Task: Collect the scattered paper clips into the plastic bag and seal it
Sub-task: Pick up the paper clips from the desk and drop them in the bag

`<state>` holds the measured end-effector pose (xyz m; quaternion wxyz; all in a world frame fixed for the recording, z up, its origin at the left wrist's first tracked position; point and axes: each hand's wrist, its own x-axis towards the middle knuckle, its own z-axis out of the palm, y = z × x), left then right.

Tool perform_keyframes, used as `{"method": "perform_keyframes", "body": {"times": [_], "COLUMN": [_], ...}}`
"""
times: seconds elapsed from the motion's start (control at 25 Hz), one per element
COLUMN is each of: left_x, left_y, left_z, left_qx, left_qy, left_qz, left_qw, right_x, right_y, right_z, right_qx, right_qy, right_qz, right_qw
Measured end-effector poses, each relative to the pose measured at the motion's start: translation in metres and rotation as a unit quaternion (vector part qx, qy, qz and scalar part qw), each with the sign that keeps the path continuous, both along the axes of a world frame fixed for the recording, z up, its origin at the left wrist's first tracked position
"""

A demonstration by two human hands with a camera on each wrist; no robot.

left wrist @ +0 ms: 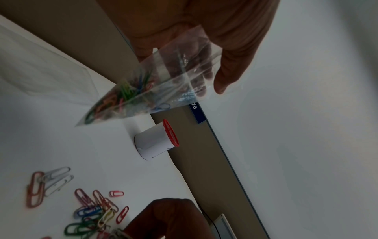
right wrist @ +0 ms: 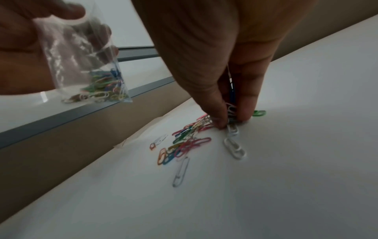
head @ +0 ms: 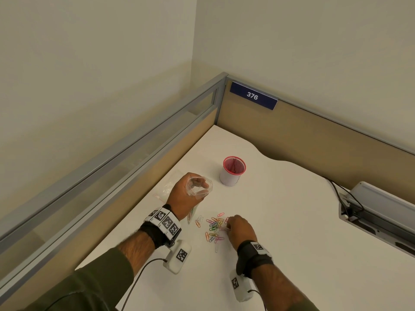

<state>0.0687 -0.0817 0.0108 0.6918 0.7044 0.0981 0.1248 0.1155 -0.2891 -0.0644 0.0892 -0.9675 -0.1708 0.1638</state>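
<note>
My left hand (head: 187, 194) holds a clear plastic bag (head: 200, 187) above the white desk, its mouth held open. Several coloured paper clips lie in the bag's bottom (left wrist: 114, 98) (right wrist: 98, 90). A pile of coloured paper clips (head: 214, 228) (right wrist: 184, 139) (left wrist: 92, 215) lies scattered on the desk between my hands. My right hand (head: 239, 228) reaches down at the pile's right edge, and its thumb and fingers (right wrist: 219, 113) pinch a few clips, white and blue among them, against the desk.
A white cup with a red mesh rim (head: 232, 170) stands behind the bag. Another flat clear bag (head: 167, 187) lies at the desk's left edge by the partition (head: 134, 153). A cable tray with black wires (head: 370, 207) sits at the right.
</note>
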Motion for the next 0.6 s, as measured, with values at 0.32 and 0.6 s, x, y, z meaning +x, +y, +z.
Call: {"method": "perform_keyframes", "body": {"times": [0.32,0.6], "left_x": [0.0,0.002], "left_y": [-0.001,-0.008], "left_z": [-0.004,-0.006], "left_qx": [-0.014,-0.013], "left_qy": [0.001,-0.006], "left_qz": [0.006,0.014], "left_qw": [1.0,1.0], "right_x": [0.003,0.006], "right_y": [-0.016,0.004], "right_z": [0.023,0.129], "right_qx": [0.059,0.323], "right_qy": [0.021,-0.009], "right_qz": [-0.075,-0.119], "right_qw": [0.995,0.939]}}
